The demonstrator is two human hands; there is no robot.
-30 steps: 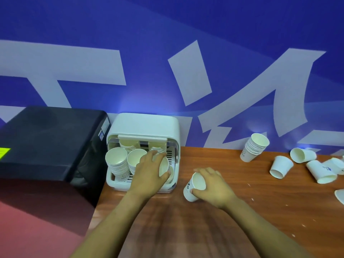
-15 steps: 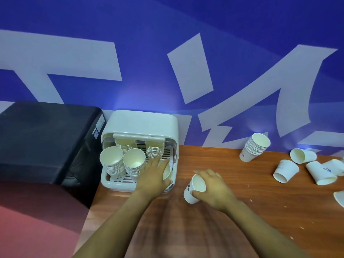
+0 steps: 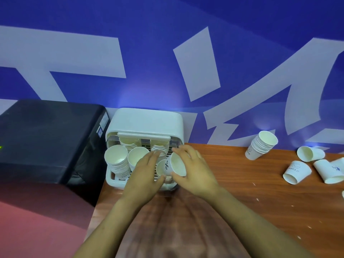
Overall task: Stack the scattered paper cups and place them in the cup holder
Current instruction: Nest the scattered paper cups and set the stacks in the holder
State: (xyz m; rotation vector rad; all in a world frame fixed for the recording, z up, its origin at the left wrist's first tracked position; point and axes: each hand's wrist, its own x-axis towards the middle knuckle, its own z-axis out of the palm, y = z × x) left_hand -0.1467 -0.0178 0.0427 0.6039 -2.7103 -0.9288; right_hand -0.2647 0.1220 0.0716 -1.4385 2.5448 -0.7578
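Where the two forearms reach in from the bottom edge across the wooden surface (image 3: 260, 183), both hands meet at the front of the white cup holder (image 3: 145, 120). The right hand (image 3: 193, 172) grasps a single paper cup (image 3: 176, 164), its fingers (image 3: 183, 151) curled round the rim and wall; the cup is tilted, mouth turned toward the camera, printed side to the left, held at the holder's front right part. The left hand (image 3: 144, 177) lies just beside it, fingers fairly straight over a short stack (image 3: 160, 169) in that same front right spot, thumb touching the stack's rim; whether it truly grips the stack cannot be told. To its left, inside the holder, stand two taller stacks of cups (image 3: 117, 161), mouths up, with two more stacks behind them under the raised lid. A black box (image 3: 46, 138) sits against the holder's left side. Farther right on the surface, well apart from the hands, several loose cups (image 3: 297, 172) lie on their sides, and a leaning stack (image 3: 262, 145) rests near the blue wall (image 3: 167, 34) with its large white shapes.
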